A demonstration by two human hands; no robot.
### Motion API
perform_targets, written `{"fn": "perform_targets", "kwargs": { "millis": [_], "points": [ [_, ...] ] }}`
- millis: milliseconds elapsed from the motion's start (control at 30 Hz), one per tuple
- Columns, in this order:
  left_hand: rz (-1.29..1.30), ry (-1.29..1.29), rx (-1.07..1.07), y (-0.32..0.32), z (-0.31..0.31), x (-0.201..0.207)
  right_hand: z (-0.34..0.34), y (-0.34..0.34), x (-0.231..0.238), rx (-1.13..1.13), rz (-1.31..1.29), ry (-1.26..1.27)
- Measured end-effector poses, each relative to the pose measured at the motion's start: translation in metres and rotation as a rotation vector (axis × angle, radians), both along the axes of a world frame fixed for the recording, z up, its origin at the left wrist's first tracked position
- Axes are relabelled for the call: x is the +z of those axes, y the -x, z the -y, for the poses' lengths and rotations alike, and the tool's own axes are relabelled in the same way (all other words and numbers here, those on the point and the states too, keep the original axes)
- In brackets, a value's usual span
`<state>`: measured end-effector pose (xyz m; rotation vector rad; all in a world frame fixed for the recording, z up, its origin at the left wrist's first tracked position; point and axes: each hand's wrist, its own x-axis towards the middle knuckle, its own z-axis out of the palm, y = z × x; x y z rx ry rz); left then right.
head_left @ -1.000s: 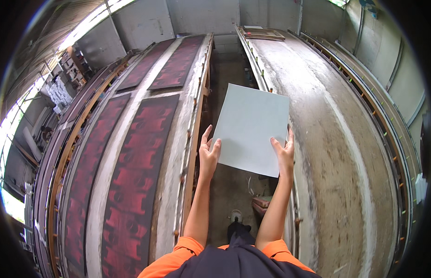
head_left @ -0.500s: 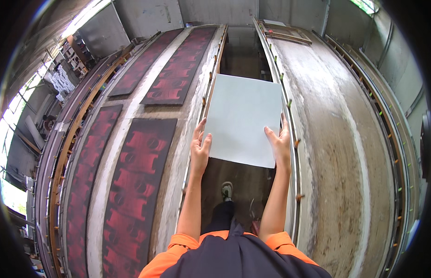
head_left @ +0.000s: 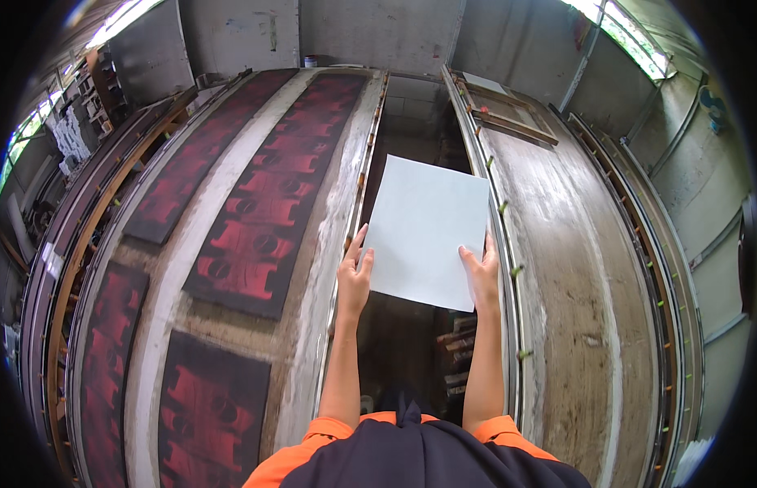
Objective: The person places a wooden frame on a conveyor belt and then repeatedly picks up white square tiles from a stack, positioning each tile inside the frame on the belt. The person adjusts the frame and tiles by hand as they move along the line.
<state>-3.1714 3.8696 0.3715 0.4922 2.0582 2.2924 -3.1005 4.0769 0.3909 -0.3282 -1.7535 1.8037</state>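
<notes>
Pale sheet [head_left: 429, 232] is mid-frame, plain rectangle, held in both hands over the dark aisle [head_left: 403, 342] between the two worktops. It sits slightly skewed: its top edge runs down toward the right of the frame. Top-right corner overlaps the right worktop's rail in view; can't tell if it touches.

Left hand [head_left: 353, 281]: grip closed on the sheet's left edge, low down, thumb at the edge, index finger extended along it. Right hand [head_left: 484, 276]: grip closed on the right edge, thumb over the upper face, other fingers outside and partly hidden. Both forearms come up from the bottom of the frame, out of orange sleeves [head_left: 329, 429], with a dark apron [head_left: 411, 455] between.

Left worktop [head_left: 307, 252]: dark panels with red print lying flat in two rows. Nearest in the inner row is the short-looking panel [head_left: 207, 407], lower left, cut by the frame edge; the longer panel [head_left: 264, 236] lies beyond it.

Right worktop [head_left: 573, 325]: stained, streaked surface. Wooden frame [head_left: 518, 132] at its far end, upper right. Green pegs [head_left: 517, 270] along its inner rail.
</notes>
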Motion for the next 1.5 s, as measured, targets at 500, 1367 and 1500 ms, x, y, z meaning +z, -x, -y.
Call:
{"fn": "perform_targets", "kwargs": {
  "millis": [500,1367,1500],
  "points": [
    [-0.283,0.241,0.034,0.310,-0.213,-0.006,-0.230,0.324,-0.025,-0.022,-0.012,0.006],
    [-0.083,-0.153,-0.297,0.821,-0.519,0.031,-0.544,0.831,0.050,-0.064,0.171,-0.082],
    [-0.138,-0.097,-0.397,0.859,-0.592,0.040,-0.619,0.868,0.080,-0.095,0.255,-0.183]
  ]
}}
